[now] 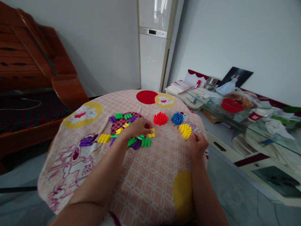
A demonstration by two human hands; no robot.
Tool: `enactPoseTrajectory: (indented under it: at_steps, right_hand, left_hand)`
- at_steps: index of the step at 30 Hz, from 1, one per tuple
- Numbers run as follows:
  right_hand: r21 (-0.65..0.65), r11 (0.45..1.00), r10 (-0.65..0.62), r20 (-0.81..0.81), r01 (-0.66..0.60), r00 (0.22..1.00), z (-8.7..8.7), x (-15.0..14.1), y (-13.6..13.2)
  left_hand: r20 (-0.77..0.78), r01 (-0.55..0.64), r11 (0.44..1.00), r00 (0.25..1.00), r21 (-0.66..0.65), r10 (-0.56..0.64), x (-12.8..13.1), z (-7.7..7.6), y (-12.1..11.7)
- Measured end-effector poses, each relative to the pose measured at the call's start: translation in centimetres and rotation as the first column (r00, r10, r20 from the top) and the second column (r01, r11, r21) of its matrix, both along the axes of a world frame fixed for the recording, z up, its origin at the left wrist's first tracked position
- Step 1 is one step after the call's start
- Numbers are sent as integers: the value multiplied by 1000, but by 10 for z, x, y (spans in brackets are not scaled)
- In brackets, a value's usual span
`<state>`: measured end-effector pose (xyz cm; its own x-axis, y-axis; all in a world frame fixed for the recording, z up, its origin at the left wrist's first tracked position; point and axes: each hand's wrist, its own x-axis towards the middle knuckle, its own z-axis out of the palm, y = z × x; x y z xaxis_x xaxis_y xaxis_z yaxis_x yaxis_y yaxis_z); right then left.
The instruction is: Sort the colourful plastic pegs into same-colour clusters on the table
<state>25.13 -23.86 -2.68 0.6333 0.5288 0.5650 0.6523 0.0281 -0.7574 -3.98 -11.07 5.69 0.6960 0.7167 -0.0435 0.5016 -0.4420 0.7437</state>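
Note:
My left hand [141, 127] reaches over the table with its fingers closed at a small yellow plastic piece [152, 133]. Around and under that arm lie flat groups of small sticks: green ones [146, 142], yellow ones [103, 138] and purple ones [88, 141]. My right hand [198, 143] is closed near the right edge, thumb and fingers pressed together; what they hold, if anything, is hidden. Just beside it stands a yellow bundle of knobbed pieces [185, 131]. Behind are a blue bundle [177, 118] and a red bundle [160, 118].
A patterned cloth [145, 182] covers the round table. A wooden bench [68, 88] stands at left, a tall white cabinet unit [154, 53] behind. On the right, a glass-topped stand [249, 122] carries papers, a red bowl [232, 105] and a paper cup [255, 116].

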Motion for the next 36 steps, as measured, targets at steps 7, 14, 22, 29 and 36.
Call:
enactPoseTrajectory:
  at_steps: [7,14,22,29,36]
  right_hand:
    - [-123,871,466,-107,-476,879,4,-31,1]
    - [-165,809,540,-169,-564,825,7,-46,6]
    - [-105,947,294,-91,-303,951,2,-23,8]
    - [-196,970,166,118,-141,979,4,-14,11]
    - [-247,966,130,236,-69,963,0,-18,13]
  left_hand:
    - [478,32,819,825,-573,302,78,-42,-34]
    - [453,61,639,756,-767,472,90,-63,-47]
    - [443,59,660,785,-749,433,91,-67,-47]
    - [458,79,690,801,-719,386,90,-72,-45]
    - [452,75,702,812,-709,370,89,-67,-47]
